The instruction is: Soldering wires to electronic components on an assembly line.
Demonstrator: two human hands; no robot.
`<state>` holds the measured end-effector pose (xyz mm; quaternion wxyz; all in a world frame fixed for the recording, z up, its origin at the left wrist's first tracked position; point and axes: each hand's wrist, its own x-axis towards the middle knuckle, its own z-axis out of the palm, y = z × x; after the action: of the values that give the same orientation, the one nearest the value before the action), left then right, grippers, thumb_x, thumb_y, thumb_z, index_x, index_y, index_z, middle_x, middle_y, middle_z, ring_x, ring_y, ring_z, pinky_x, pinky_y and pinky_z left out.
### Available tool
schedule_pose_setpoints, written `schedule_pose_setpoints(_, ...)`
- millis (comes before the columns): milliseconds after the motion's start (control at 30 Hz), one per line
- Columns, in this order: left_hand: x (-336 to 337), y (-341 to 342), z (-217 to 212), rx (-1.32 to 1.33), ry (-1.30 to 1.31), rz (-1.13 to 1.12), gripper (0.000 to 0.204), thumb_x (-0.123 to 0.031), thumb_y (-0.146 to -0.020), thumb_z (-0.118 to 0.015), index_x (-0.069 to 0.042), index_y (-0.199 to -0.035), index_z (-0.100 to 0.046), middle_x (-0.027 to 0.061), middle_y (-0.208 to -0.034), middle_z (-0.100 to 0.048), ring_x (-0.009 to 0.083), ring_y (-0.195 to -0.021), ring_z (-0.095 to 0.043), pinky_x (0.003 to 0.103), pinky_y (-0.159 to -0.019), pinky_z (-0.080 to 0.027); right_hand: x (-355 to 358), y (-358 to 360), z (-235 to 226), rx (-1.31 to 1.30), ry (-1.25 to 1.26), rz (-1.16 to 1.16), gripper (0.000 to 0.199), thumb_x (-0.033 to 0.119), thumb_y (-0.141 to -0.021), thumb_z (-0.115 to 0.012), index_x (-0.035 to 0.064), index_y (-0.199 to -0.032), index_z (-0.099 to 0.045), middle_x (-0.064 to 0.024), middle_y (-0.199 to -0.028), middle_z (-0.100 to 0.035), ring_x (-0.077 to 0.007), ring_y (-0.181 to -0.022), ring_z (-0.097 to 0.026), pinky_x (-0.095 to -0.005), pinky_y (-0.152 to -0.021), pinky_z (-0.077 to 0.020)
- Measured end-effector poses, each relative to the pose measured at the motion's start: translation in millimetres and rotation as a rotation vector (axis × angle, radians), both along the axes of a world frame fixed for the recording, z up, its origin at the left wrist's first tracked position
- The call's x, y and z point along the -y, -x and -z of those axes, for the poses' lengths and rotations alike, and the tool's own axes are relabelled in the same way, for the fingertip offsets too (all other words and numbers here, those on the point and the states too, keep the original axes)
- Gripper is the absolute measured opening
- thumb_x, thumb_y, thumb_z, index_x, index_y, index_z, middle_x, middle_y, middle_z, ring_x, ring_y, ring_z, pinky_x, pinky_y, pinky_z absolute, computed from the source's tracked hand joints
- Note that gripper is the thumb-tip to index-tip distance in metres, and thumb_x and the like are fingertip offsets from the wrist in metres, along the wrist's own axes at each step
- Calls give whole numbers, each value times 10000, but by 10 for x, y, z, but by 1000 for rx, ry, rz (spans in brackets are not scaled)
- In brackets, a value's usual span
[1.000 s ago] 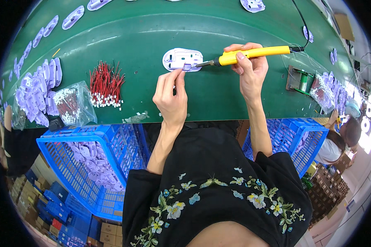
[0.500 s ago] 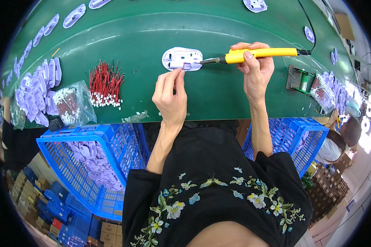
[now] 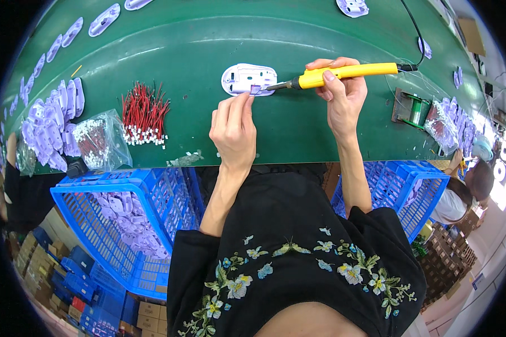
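Observation:
A white oval plastic shell (image 3: pixel 236 76) lies on the green bench with a small purplish part (image 3: pixel 255 89) at its lower right edge. My right hand (image 3: pixel 343 92) is closed round the yellow handle of a soldering iron (image 3: pixel 371 69), whose tip points left and meets the shell beside that small part. At the shell's near edge, the fingers of my left hand (image 3: pixel 233 126) are pinched together just below the small part. Whatever sits between those fingertips is hidden.
Red wires with white ends (image 3: pixel 143 115) lie left, beside a plastic bag of wires (image 3: pixel 102 140) and heaped shells (image 3: pixel 50 123). A solder spool (image 3: pixel 415 110) stands right. Blue crates (image 3: pixel 109 188) flank me below the bench edge. Co-workers sit at both sides.
My right hand and the soldering iron have shifted slightly left, bringing the tip closer over the shell. My left hand stays almost where it was.

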<state>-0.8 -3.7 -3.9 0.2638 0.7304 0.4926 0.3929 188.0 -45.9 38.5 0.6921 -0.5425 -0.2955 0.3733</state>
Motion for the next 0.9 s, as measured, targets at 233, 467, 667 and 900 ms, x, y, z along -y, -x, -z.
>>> schedule_pose_setpoints(233, -13, -6, 12, -30, -97, 13, 153, -11, -827, -746, -24, -976, -712, 70, -885, -682, 239, -727, -625, 345, -638, -485, 0, -27, 7, -5, -18, 0, 204, 58, -943, -631, 70, -1095, -496, -177, -1018, -702, -99, -795, -622, -177, -582, -461)
schedule_pose_setpoints(467, -8, -12, 1, -25, -86, 0, 148, -3, -827, -744, -20, -971, -714, 73, -890, -683, 239, -730, -631, 343, -640, -496, 1, -15, 34, 0, 8, -1, 208, 64, -942, -637, 69, -1095, -497, -167, -1020, -704, -95, -806, -622, -174, -588, -467)
schedule_pose_setpoints(667, -14, -5, -41, -16, -50, 6, 98, 29, -872, -702, 15, -970, -711, 119, -887, -682, 230, -770, -675, 324, -639, -536, -9, -13, 5, 9, 3, 0, 212, 71, -940, -641, 73, -1094, -496, -159, -1020, -704, -97, -826, -629, -168, -589, -469)
schedule_pose_setpoints(900, -13, -12, -34, 12, -41, -17, 136, 8, -836, -738, -8, -969, -716, 86, -887, -682, 242, -743, -648, 343, -640, -515, -10, -10, 8, 6, 9, 0, 211, 67, -938, -640, 73, -1091, -494, -159, -1019, -704, -95, -826, -629, -166, -588, -467)
